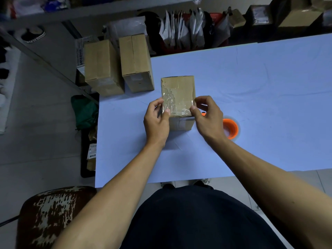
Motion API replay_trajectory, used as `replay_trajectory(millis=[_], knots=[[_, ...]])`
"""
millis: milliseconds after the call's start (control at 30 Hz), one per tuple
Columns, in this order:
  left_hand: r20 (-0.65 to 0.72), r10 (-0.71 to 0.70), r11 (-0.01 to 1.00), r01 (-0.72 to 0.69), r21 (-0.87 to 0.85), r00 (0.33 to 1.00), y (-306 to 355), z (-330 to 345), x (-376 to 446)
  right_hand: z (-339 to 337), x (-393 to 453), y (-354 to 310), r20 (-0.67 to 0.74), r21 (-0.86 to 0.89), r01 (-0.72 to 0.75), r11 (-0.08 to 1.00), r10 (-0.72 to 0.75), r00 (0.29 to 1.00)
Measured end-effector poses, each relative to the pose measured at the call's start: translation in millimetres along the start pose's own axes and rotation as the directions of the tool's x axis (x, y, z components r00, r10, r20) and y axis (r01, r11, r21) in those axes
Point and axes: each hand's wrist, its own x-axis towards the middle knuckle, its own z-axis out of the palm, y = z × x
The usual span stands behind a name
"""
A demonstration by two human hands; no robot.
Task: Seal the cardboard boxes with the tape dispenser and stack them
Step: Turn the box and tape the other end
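**One small box in the hands, two boxes waiting, no stack yet**

The person holds a small cardboard box [177, 97] between both hands on the blue table [269, 78]. The left hand [157, 119] grips the left side of the box, with the thumb on the top face and the fingers curled around the edge. The right hand [206, 117] holds the right side in the same way; its thumb presses near the front right corner, where shiny clear tape [181, 108] lies wrinkled across the top.

My judgement is that the sealing of this box is nearly finished or just finished, because tape already covers the front part of the top and goes down the front face. Whether the far part of the top is also taped, I cannot tell.

The orange tape dispenser [230, 128] lies on the table just beside and behind the right hand, partly hidden by the wrist. No hand holds it.

Two bigger boxes [118, 65] stand side by side beyond the left hand, at the far left corner of the table. They look closed, and a strip along the top of each may be tape. Nothing is stacked, so the stacking step is probably all left to do.
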Motion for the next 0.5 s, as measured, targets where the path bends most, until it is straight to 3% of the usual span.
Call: replay_trajectory(millis=[167,367,500], knots=[[-0.060,-0.078,0.994,0.074,-0.075,0.995,-0.2,0.6,-1.6,6.4,-7.6,-0.7,0.008,0.035,-0.051,0.998,0.050,0.999],[0.051,-0.128,0.979,0.117,0.168,0.990,-13.0,8.0,-11.2,22.2,-11.1,-6.5,0.088,-0.006,-0.055,0.998,0.056,0.995],[0.047,-0.095,0.957,0.078,0.278,0.994,-7.0,10.9,-10.8,18.5,-10.1,-3.9,0.152,-0.047,-0.027,0.999,0.034,0.988]])
